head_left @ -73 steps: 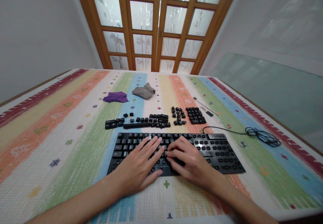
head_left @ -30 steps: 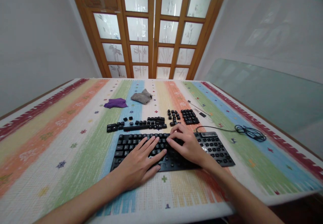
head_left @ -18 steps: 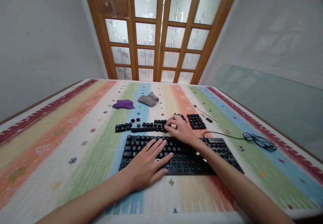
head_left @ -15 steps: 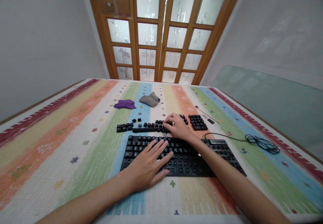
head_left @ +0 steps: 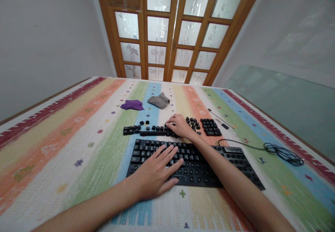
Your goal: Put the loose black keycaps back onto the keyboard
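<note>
A black keyboard [head_left: 196, 169] lies in front of me, with some keycaps fitted and bare key posts in its lower rows and at its right end. My left hand [head_left: 155, 171] rests flat on its left half, fingers spread. Beyond the keyboard, my right hand [head_left: 179, 125] reaches down among loose black keycaps [head_left: 157, 128], fingers bent together near the row. Whatever sits between those fingertips is hidden. A long spacebar keycap [head_left: 152, 133] lies just left of that hand. To its right are a scattered group of keycaps [head_left: 193, 123] and a block of number-pad keycaps [head_left: 210, 126].
A purple cloth [head_left: 132, 104] and a grey cloth [head_left: 158, 101] lie farther back. The coiled cable [head_left: 284, 153] runs from the keyboard to the right. A thin rod [head_left: 221, 117] and a small black piece [head_left: 225, 126] lie at the right. A striped cloth [head_left: 91, 176] covers the table.
My right hand has shifted slightly left along the loose keycaps, uncovering more of those on its right. My left hand stays on the keyboard. The view has tilted and shifted a little.
</note>
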